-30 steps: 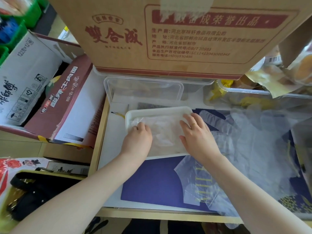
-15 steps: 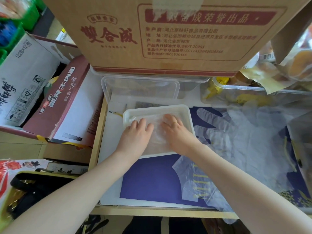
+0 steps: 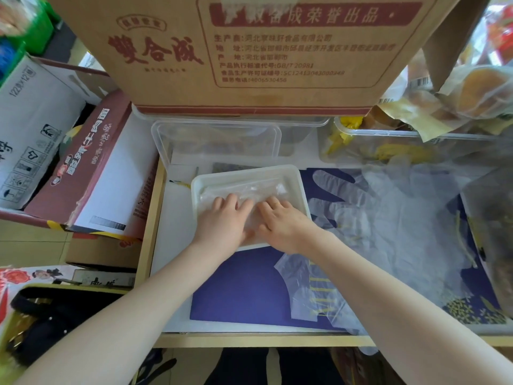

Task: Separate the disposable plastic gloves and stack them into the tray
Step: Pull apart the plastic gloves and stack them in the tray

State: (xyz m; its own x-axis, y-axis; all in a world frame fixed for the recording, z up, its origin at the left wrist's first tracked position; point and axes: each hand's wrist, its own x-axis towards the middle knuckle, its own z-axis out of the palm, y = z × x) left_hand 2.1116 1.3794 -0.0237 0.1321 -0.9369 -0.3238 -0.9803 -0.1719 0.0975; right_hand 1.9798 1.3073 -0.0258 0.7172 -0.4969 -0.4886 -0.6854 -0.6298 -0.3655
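Now left hand (image 3: 224, 218) and right hand (image 3: 283, 220), fingers flat, pressing plastic gloves (image 3: 249, 190) inside white tray (image 3: 301, 187).

surface (image 3: 177, 273): wood-edged, white | purple sheet (image 3: 244, 287) at centre | white tray (image 3: 301, 187) at 12 o'clock | loose clear gloves (image 3: 388, 218) at 3 o'clock | clear container (image 3: 216, 134) at 11 o'clock

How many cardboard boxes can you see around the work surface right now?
3, possibly more hidden: a big brown box straight ahead above the tray, a white box far left, and a maroon-and-white box beside it.
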